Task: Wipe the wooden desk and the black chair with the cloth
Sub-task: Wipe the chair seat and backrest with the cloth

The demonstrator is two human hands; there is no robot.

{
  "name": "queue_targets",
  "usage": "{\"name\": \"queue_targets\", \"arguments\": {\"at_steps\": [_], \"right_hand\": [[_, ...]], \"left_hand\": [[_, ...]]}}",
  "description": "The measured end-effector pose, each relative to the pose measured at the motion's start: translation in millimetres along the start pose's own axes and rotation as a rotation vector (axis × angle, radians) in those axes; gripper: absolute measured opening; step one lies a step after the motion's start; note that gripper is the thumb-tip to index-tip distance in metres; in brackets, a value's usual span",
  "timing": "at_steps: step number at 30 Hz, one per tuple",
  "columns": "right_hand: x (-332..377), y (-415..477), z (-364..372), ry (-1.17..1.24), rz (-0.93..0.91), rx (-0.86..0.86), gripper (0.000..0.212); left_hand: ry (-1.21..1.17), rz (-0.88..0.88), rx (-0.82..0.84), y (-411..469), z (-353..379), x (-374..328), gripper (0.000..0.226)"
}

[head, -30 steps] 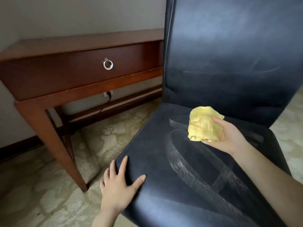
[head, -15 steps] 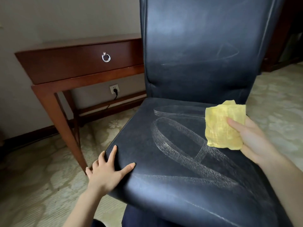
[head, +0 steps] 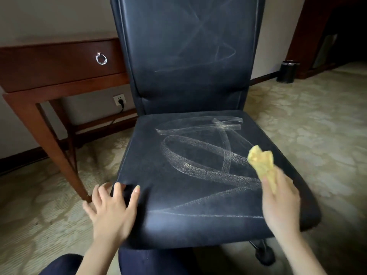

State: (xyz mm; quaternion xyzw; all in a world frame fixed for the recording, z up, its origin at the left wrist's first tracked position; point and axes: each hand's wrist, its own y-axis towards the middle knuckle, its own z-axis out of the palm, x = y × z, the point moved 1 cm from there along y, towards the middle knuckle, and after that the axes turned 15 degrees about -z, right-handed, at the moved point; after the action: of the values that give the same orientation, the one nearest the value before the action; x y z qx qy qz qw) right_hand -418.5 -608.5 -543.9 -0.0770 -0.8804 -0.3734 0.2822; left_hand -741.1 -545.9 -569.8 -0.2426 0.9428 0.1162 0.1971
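The black chair (head: 178,195) faces me, its seat and backrest streaked with pale looping wipe marks. My left hand (head: 113,209) rests on the seat's front left corner with fingers spread. My right hand (head: 280,203) holds the crumpled yellow cloth (head: 262,165) over the right side of the seat; whether the cloth touches the leather I cannot tell. The wooden desk (head: 59,64) with a ring-pull drawer stands behind the chair at the left.
Patterned beige carpet (head: 317,135) surrounds the chair. A wall socket with a plugged cable (head: 119,100) sits under the desk. A black bin (head: 288,71) stands at the far right by a dark wooden frame. A chair caster (head: 265,255) shows beneath the seat.
The chair has turned to face me squarely. My right hand with the cloth has dropped lower on the seat's right side and turned its back toward me. My left hand has stayed on the front corner.
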Motion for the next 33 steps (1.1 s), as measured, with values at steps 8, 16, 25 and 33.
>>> {"name": "queue_targets", "arguments": {"at_steps": [8, 16, 25, 33], "right_hand": [[28.0, -28.2, 48.7, -0.325, -0.159, 0.4, 0.05], [62.5, -30.8, 80.9, -0.422, -0.267, 0.492, 0.058], [122.5, -66.6, 98.4, -0.136, -0.68, 0.578, 0.046], [58.9, -84.1, 60.9, -0.234, -0.676, 0.483, 0.051]], "left_hand": [[-0.139, 0.187, 0.142, -22.8, 8.5, -6.6, 0.096], [0.088, 0.36, 0.41, -12.3, 6.4, 4.9, 0.136], [0.149, 0.39, 0.48, -7.4, 5.5, 6.1, 0.145], [0.142, 0.375, 0.48, -8.3, 2.7, 3.5, 0.146]]}}
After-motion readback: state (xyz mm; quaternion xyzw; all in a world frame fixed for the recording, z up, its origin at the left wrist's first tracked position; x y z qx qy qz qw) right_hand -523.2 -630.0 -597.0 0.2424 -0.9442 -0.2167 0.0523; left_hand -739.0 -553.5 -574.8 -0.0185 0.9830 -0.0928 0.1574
